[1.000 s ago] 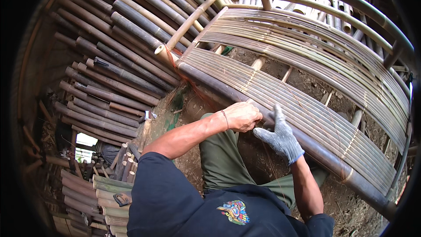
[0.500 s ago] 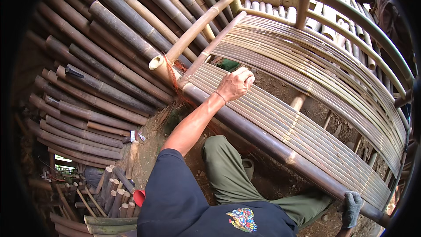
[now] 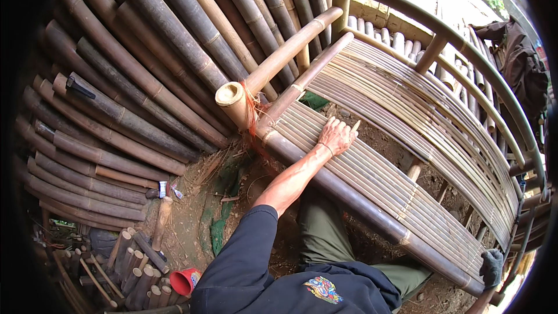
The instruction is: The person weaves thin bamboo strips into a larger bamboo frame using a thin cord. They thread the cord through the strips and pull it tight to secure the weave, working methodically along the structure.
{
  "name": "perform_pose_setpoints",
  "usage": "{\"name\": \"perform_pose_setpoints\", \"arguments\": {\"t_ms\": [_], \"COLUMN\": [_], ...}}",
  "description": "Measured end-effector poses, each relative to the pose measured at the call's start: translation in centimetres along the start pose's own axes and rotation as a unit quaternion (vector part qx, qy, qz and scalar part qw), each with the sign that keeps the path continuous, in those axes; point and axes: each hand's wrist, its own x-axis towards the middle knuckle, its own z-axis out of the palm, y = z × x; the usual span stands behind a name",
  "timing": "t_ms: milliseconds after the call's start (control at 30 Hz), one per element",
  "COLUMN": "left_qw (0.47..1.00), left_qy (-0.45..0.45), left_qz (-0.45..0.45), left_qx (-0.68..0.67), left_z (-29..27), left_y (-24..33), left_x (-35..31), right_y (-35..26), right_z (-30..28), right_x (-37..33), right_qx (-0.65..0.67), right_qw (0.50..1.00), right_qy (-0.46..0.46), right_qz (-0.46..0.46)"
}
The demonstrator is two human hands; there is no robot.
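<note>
A bamboo bench [image 3: 424, 221] with a seat of thin split slats lies slantwise before me. My left hand [image 3: 339, 135] is bare and rests on the front band of slats, fingers apart, one pointing toward the gap behind that band. Nothing shows in it. At the seat's right end, my right hand [image 3: 492, 267] wears a grey glove and is curled by the slat ends and the dark front rail [image 3: 360, 212]; what its fingers close on is hidden. Orange string [image 3: 251, 107] binds the left corner, where an armrest pole [image 3: 296, 46] meets the thick post [image 3: 231, 100].
Many dark bamboo poles [image 3: 168, 29] are stacked at the left, with a black-handled tool [image 3: 79, 87] on one. Short bamboo pieces [image 3: 136, 273] and a red container [image 3: 185, 281] stand at the lower left. A curved backrest rail [image 3: 494, 75] borders the bench's far side.
My view has shifted, so the bench sits lower and the left stack appears larger. My left hand's closed fingers have spread onto the slats. My right hand has moved up beside the slat ends.
</note>
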Motion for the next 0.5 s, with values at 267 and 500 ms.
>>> {"name": "perform_pose_setpoints", "arguments": {"t_ms": [267, 500], "left_qw": [1.0, 0.999], "left_qy": [-0.02, -0.027], "left_qz": [0.011, -0.007], "left_qx": [-0.009, -0.043], "left_z": [0.0, -0.5], "left_y": [-0.6, -0.6], "left_x": [1.0, 1.1], "right_y": [-3.8, -0.1], "right_z": [-1.0, -3.6], "right_x": [3.9, 2.1], "right_qx": [-0.018, -0.106], "right_qw": [0.993, 0.989], "right_qy": [0.082, -0.001], "right_qz": [-0.078, 0.101]}}
